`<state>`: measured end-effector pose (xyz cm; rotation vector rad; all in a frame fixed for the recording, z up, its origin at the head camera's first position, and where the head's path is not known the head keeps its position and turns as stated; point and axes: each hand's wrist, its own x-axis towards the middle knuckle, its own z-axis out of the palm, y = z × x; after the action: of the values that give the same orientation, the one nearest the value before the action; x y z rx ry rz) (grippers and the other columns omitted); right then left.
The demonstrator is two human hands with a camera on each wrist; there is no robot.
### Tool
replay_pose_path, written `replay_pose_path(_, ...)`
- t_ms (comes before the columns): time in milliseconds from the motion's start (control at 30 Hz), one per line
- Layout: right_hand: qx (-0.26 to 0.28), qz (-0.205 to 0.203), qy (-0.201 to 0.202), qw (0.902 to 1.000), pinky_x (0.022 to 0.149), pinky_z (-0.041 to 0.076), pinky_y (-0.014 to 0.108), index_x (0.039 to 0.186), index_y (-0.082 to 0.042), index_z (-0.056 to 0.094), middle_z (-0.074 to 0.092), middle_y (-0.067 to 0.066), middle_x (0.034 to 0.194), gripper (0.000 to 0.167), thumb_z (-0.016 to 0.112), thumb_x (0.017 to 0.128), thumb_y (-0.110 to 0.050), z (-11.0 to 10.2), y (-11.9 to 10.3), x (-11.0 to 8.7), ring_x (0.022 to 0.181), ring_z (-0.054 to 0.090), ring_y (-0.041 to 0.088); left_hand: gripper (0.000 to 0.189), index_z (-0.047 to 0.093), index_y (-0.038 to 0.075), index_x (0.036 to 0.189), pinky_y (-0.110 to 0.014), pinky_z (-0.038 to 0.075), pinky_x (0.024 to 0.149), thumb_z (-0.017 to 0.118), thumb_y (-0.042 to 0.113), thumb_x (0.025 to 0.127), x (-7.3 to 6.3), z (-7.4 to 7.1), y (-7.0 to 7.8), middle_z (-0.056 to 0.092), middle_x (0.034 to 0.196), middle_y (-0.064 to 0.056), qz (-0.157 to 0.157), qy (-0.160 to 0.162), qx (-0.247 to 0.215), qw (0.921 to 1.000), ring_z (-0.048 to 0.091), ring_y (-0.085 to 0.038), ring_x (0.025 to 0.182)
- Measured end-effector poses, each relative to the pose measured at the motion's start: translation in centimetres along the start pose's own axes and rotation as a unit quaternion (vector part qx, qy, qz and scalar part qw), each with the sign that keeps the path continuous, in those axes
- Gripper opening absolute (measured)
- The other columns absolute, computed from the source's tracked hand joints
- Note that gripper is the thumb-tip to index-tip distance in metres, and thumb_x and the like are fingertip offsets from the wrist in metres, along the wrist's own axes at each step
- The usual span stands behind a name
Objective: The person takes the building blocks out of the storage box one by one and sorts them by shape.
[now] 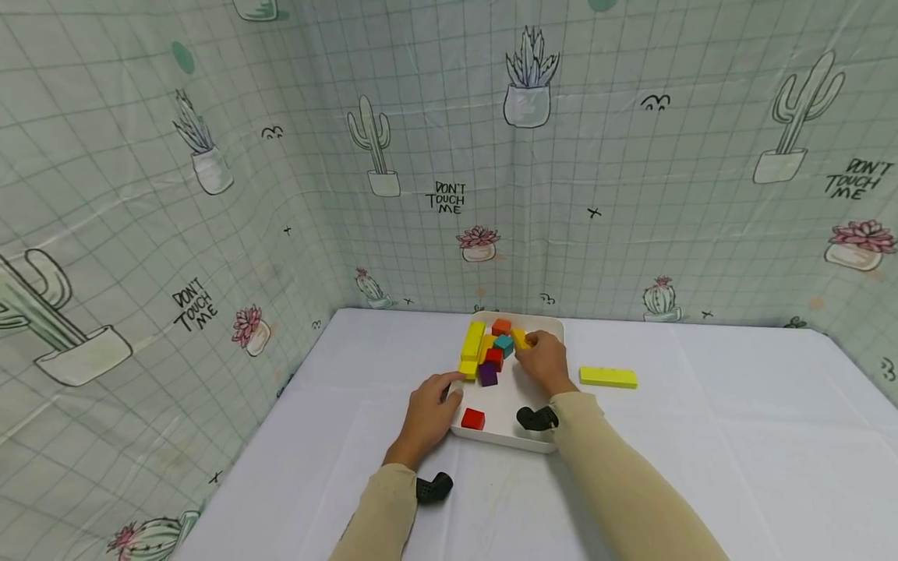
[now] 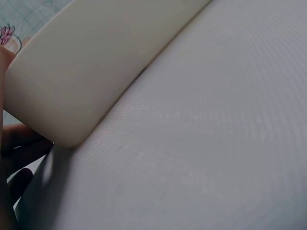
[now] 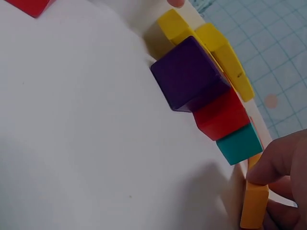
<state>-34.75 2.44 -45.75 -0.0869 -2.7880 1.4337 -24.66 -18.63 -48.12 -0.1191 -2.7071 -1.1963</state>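
Note:
A white tray holds several coloured wooden blocks. My left hand grips its left wall, with fingers at the rim. Near the tray's far right, my right hand pinches a yellow-orange block between thumb and fingers. Left of that block stands a teal cube, with a red cube and a purple cube in line toward me. Along the left wall, a long yellow block rests above another yellow block. An orange-red cube sits at the back.
A second red cube lies in the tray's near left corner. Outside, right of the tray, a long yellow block lies flat on the white tablecloth. A cactus-print curtain stands behind the table and along its left side.

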Motion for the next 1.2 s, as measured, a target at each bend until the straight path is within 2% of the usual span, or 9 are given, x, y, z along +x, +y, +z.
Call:
replay_pose_path(267, 0.040, -0.004, -0.002, 0.9992, 0.104, 0.047, 0.045, 0.135, 0.006, 0.054, 0.056, 0.023, 0.129, 0.044, 0.064, 0.095, -0.010, -0.1, 0.1, 0.0, 0.109, 0.053, 0.035, 0.034, 0.066, 0.021, 0.132, -0.054, 0.036, 0.109, 0.054, 0.026, 0.101, 0.1, 0.1, 0.0, 0.063, 0.130, -0.006, -0.006, 0.001, 0.007, 1.0000, 0.054, -0.028, 0.126)
replay_pose_path(533, 0.098, -0.014, 0.025, 0.9948, 0.105, 0.046, 0.044, 0.131, 0.004, 0.057, 0.057, 0.020, 0.128, 0.038, 0.063, 0.096, -0.011, -0.6, -0.1, -0.1, 0.112, 0.052, 0.035, 0.034, 0.066, 0.020, 0.132, -0.053, 0.037, 0.108, 0.054, 0.025, 0.101, 0.1, 0.0, 0.1, 0.063, 0.127, -0.005, -0.001, 0.000, 0.003, 1.0000, 0.055, -0.027, 0.124)
replay_pose_path(733, 0.120, -0.018, 0.045, 0.9916, 0.104, 0.047, 0.045, 0.127, 0.003, 0.061, 0.058, 0.019, 0.125, 0.034, 0.060, 0.095, -0.009, -0.8, -0.1, -0.1, 0.112, 0.053, 0.034, 0.034, 0.066, 0.021, 0.133, -0.054, 0.037, 0.109, 0.054, 0.025, 0.101, 0.0, 0.1, 0.0, 0.063, 0.130, -0.005, -0.006, -0.002, -0.001, 1.0000, 0.054, -0.027, 0.126)
replay_pose_path(1100, 0.199, -0.039, 0.027, 0.9788, 0.103, 0.049, 0.042, 0.129, -0.001, 0.061, 0.059, 0.015, 0.128, 0.035, 0.060, 0.095, -0.010, -2.3, -1.4, -1.5, 0.113, 0.054, 0.033, 0.033, 0.066, 0.021, 0.132, -0.055, 0.037, 0.109, 0.054, 0.025, 0.101, 0.0, 0.1, 0.2, 0.062, 0.133, -0.005, -0.004, 0.000, -0.005, 1.0000, 0.053, -0.028, 0.128)
replay_pose_path(1200, 0.211, -0.030, 0.025, 0.9768, 0.105, 0.047, 0.042, 0.131, -0.002, 0.061, 0.058, 0.014, 0.132, 0.035, 0.060, 0.096, -0.009, -2.8, -1.4, -2.1, 0.117, 0.053, 0.032, 0.033, 0.066, 0.021, 0.132, -0.056, 0.035, 0.110, 0.055, 0.025, 0.101, -0.1, 0.1, 0.1, 0.061, 0.133, -0.004, -0.006, 0.001, -0.004, 1.0000, 0.052, -0.028, 0.129)
